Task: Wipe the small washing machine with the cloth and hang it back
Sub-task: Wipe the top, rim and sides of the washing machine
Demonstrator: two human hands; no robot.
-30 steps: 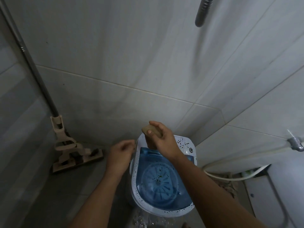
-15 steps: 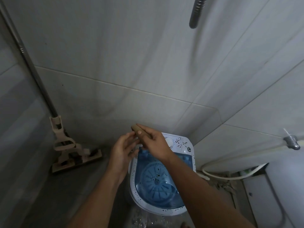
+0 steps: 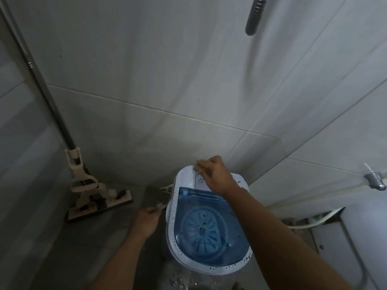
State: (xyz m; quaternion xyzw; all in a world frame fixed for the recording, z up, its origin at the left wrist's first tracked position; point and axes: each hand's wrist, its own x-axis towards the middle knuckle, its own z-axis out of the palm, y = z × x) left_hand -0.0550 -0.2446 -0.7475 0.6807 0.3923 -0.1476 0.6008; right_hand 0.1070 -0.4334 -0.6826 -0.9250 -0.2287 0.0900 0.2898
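The small washing machine (image 3: 211, 266) is white with dark specks and a blue see-through lid, and stands on the floor in the corner. My right hand (image 3: 215, 175) presses a folded tan cloth (image 3: 197, 166) onto the white back panel of the machine, near its far left corner. Most of the cloth is hidden under the fingers. My left hand (image 3: 145, 221) hangs low beside the machine's left side, blurred, fingers curled. Something thin sticks out at its fingertips; I cannot tell what it is.
A flat mop (image 3: 100, 200) leans on the left wall, its metal handle (image 3: 41, 86) running up to the top left. A shower head (image 3: 254, 15) hangs above. On the right wall are a tap (image 3: 374, 181) and a white hose (image 3: 314, 222). Crumpled clear plastic (image 3: 182, 277) lies by the machine.
My right hand moved the cloth from mid-air, where both hands met, down onto the machine's back panel. My left hand dropped away to the machine's left side.
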